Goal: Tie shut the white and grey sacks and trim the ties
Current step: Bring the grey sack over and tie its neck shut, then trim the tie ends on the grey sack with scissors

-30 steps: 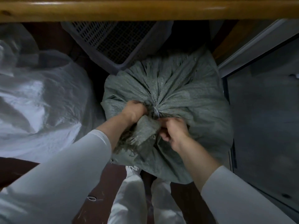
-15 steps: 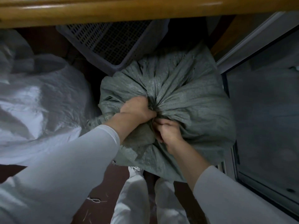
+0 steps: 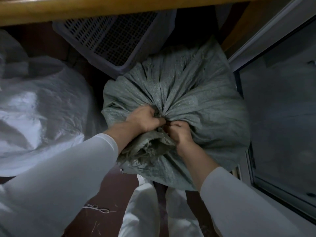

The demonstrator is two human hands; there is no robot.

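A full grey woven sack [image 3: 196, 103] stands in the middle, its mouth gathered into a bunched neck with frayed edges hanging toward me. My left hand [image 3: 145, 119] grips the neck from the left with curled fingers. Right beside it, my right hand [image 3: 179, 132] has its fingers curled at the neck; whatever it pinches there is hidden between the hands. No tie is plainly visible. A white sack [image 3: 34, 113] lies at the left, apart from both hands.
A perforated grey plastic crate [image 3: 109, 40] leans behind the sacks under a wooden rail [image 3: 119, 6]. A dark glass panel in a pale frame [image 3: 282, 108] stands at the right. A short piece of string [image 3: 97, 208] lies on the dark red floor.
Both hands stay at the grey sack's neck; they have drawn closer together, with the left hand moving in over the gather. The sack has shifted slightly.
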